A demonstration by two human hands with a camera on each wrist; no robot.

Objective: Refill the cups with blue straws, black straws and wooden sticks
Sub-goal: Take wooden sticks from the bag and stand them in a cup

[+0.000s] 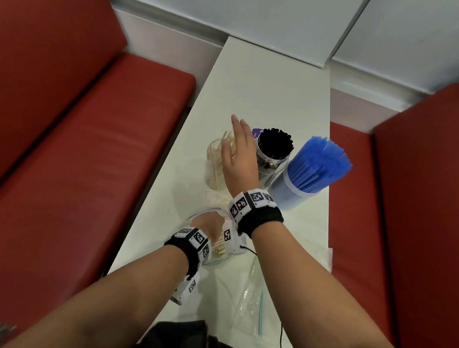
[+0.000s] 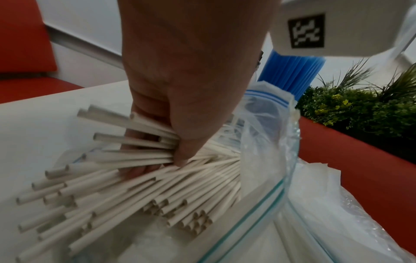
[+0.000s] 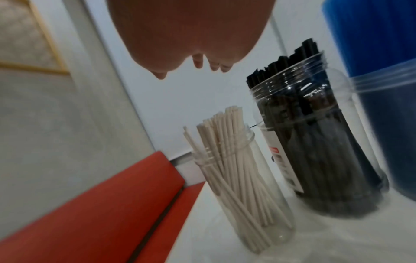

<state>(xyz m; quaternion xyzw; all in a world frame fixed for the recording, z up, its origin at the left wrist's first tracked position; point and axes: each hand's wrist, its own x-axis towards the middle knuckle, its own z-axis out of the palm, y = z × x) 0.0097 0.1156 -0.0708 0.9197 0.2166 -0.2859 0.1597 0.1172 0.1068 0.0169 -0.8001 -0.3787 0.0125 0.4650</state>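
Head view, nearest first: an empty clear zip bag (image 1: 248,302) lies flat on the white table (image 1: 277,98), its lower end cut off by a dark garment at the frame's bottom edge. Just beyond it the left hand (image 1: 208,224) is mostly hidden behind its marker wristband and the right forearm. The left wrist view shows it better: the left hand (image 2: 180,92) grips a fanned bundle of pale wooden sticks (image 2: 126,170) at the mouth of a second zip bag (image 2: 268,135), thumb curled over the bundle and fingers wrapped beneath, their tips hidden by the sticks. How many sticks are left deeper in the bag cannot be told through the crumpled plastic.

Farther from the bag, the right hand (image 1: 239,152) hovers over the clear stick cup (image 1: 217,165), fingers straight and close together, holding nothing. It covers much of that cup from the head camera. In the right wrist view the stick cup (image 3: 238,186) is partly filled with sticks, and only the fingertips (image 3: 199,62) peek past the palm. Right of the stick cup stands the jar of black straws (image 1: 273,152), its label too blurred to read. Right of that stands the tub of blue straws (image 1: 309,170), at the table's edge.
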